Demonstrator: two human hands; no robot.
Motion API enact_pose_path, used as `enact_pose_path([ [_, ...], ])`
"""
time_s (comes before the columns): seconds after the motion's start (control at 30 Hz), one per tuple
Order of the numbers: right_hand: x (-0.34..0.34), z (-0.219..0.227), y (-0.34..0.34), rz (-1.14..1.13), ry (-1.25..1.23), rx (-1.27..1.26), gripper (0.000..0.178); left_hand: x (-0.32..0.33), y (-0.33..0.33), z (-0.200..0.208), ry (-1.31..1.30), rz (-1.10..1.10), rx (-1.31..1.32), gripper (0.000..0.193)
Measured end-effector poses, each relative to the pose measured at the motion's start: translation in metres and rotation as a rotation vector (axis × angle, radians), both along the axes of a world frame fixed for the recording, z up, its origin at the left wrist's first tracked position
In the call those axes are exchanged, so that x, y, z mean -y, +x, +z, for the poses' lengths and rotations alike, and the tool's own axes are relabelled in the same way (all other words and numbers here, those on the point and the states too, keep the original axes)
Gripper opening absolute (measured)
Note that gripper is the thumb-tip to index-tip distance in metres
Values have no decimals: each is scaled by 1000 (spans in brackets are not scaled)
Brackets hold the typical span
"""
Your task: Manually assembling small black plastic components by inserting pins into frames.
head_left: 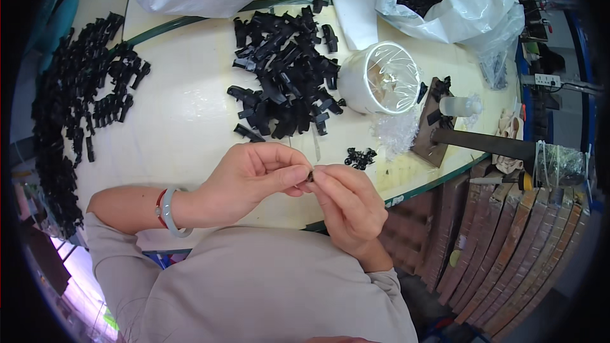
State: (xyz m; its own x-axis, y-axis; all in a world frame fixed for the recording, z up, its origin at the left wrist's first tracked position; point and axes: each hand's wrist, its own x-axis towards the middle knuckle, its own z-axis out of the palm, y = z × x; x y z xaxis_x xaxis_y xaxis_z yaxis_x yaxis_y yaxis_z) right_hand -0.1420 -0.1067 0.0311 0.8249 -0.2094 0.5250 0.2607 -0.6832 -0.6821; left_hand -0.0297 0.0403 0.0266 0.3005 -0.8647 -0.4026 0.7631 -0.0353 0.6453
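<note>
Close to the table's front edge, my left hand and my right hand meet, thumbs and fingertips pinched together. Between them is a small dark part, mostly covered by the fingers, so its exact shape does not show. Just right of the hands lies a little cluster of small black plastic pieces. Beyond the hands rises a heap of larger black plastic parts. A band of similar black parts spreads along the left side of the table.
A white tub lined with clear plastic stands right of the heap. Behind it, a plastic bag holds black pieces. A metal arm on a base plate and a translucent bottle are at right. Stacked boards stand below the edge.
</note>
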Motion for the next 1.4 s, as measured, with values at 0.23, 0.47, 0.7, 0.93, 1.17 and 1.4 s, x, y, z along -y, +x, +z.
enact_pose_path([
  [0.23,9,5,4,112,-21,-27,39,2,4,1,33,-30,49,19],
  [0.47,36,23,5,-61,-107,-87,31,-3,26,30,168,-190,539,17],
  [0.7,78,17,36,-349,-384,-15,24,-18,52,31,369,-168,1607,33],
  [0.93,83,12,41,-373,-470,-50,23,-20,54,19,426,-287,1719,28],
  [1.17,84,15,42,-357,-469,-79,21,-19,54,16,408,-276,1742,23],
  [1.4,89,9,38,-391,-326,-70,23,-20,53,12,343,-294,1794,22],
])
